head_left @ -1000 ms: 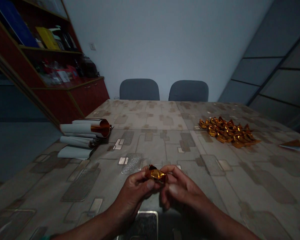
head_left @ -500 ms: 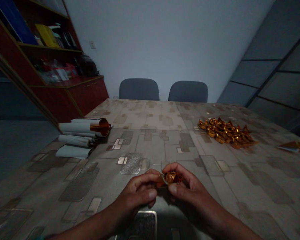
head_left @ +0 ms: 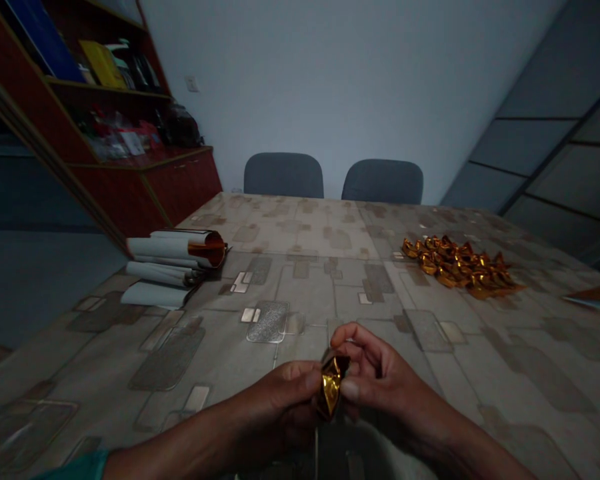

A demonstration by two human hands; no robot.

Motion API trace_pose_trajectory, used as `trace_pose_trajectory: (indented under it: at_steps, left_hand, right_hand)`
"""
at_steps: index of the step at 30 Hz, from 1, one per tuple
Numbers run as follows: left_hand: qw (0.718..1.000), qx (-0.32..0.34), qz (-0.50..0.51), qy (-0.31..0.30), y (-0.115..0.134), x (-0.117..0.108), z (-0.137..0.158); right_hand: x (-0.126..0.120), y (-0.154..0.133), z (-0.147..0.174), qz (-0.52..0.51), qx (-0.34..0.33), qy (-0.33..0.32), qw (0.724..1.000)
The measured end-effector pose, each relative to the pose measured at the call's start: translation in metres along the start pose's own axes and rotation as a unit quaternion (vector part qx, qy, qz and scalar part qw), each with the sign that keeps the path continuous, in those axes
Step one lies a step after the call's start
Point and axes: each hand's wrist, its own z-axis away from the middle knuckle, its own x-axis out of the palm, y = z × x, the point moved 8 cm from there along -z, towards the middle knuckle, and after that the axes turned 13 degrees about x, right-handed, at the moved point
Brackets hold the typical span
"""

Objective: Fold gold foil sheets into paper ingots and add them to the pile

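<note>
A small folded piece of gold foil paper [head_left: 331,385], shaped like an ingot, is held just above the near part of the table. My left hand [head_left: 293,393] pinches its left side, thumb in front and the other fingers behind. From the right, my right hand [head_left: 373,373] grips it, with the thumb against its edge and the index finger curved above it. To the far right lies a cluster of similar folded gold foil ingots [head_left: 460,267].
A patterned cloth covers the table [head_left: 320,287]. Rolled sheets of foil-faced paper [head_left: 167,263] lie on the left. A pointed gold paper piece [head_left: 597,297] rests at the right edge. Two grey chairs [head_left: 283,175] stand behind the table, beside a red cabinet [head_left: 185,183].
The foil piece has been turned from lying sideways to upright, its gold face now toward me. My left hand has shifted slightly right and closer to it. The view has swung slightly left.
</note>
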Motion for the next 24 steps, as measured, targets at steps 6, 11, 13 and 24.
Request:
trace_pose_trajectory:
  at_steps: [6, 11, 13, 24]
  left_hand:
    - [0.999, 0.030, 0.042, -0.009, 0.000, 0.004, -0.002]
    - [0.998, 0.034, 0.039, -0.020, -0.002, 0.005, 0.000]
    - [0.999, 0.031, 0.039, -0.014, -0.005, 0.003, 0.001]
    - [0.998, 0.032, 0.050, 0.017, -0.006, 0.001, 0.001]
  right_hand:
    - [0.000, 0.002, 0.000, -0.074, 0.016, -0.025, 0.997]
    - [0.003, 0.009, -0.004, -0.092, 0.013, -0.054, 0.994]
    - [0.004, 0.012, -0.006, -0.098, 0.014, -0.064, 0.993]
    - [0.004, 0.015, -0.008, -0.112, 0.023, -0.088, 0.989]
